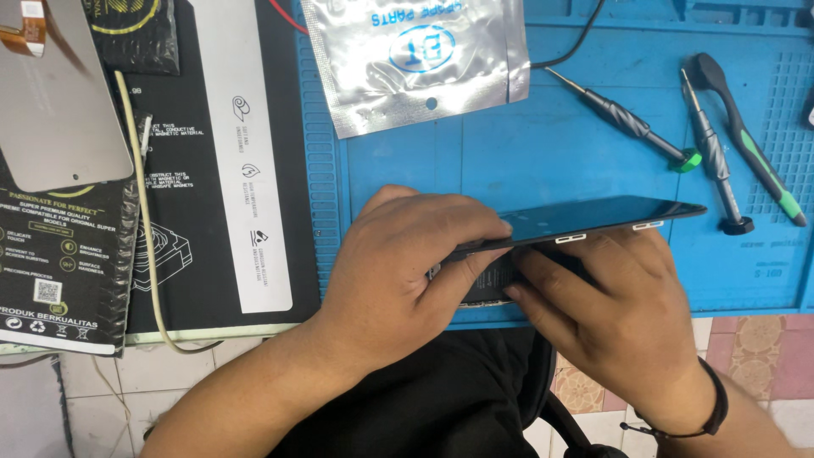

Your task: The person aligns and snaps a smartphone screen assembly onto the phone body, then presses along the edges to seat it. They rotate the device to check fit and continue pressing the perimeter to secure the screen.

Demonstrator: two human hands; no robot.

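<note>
Left hand (398,271): gripping the near left end of the thin black slab-shaped phone (585,219), fingers curling over its top edge.
Right hand (615,309): supporting the phone from beneath, fingers pressing against its underside.
Phone: being held edge-on between both hands, just above the blue ribbed rubber mat (543,144) on the tabletop.
Further back: three dark-handled, green-tipped screwdrivers (712,144) are lying right; a silver foil pouch (415,59) is lying beyond.

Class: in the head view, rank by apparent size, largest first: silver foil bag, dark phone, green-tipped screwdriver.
1. silver foil bag
2. dark phone, held edge-on by both hands, so foreshortened
3. green-tipped screwdriver
The phone and screwdriver look alike in length, so their order is unsure.
</note>
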